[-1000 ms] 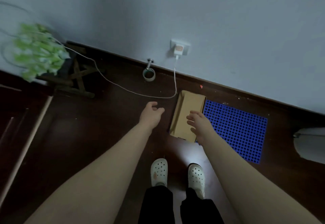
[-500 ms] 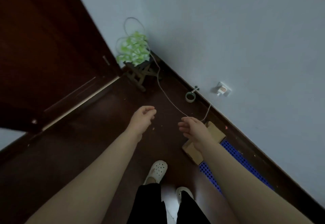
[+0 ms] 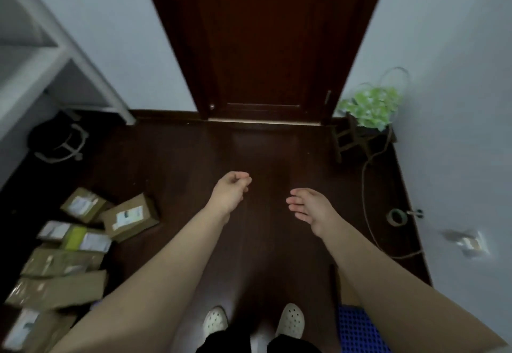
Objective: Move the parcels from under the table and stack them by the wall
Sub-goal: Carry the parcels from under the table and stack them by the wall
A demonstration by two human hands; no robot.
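Note:
Several brown cardboard parcels with white labels lie on the dark floor at the lower left, under the edge of a white table [image 3: 66, 48]. The nearest one, a labelled parcel [image 3: 130, 218], sits tilted toward the middle; a long flat parcel [image 3: 58, 287] lies closer to me. My left hand [image 3: 231, 193] hovers over bare floor with fingers loosely curled, holding nothing. My right hand [image 3: 310, 208] floats beside it, fingers relaxed and empty. A sliver of a parcel [image 3: 347, 296] shows by the right wall, next to a blue perforated mat [image 3: 357, 330].
A dark wooden door [image 3: 266, 42] stands straight ahead. A green plant on a small wooden stand [image 3: 365, 114] fills the right corner, with a cable [image 3: 368, 203] trailing along the right wall to a socket [image 3: 468, 243]. A tape roll [image 3: 396, 217] lies there. A black chair base [image 3: 59, 139] sits left.
The view has swung left from the wall with the socket to the door; the parcels under the table have come into sight. Both hands stay empty, away from the placed parcel.

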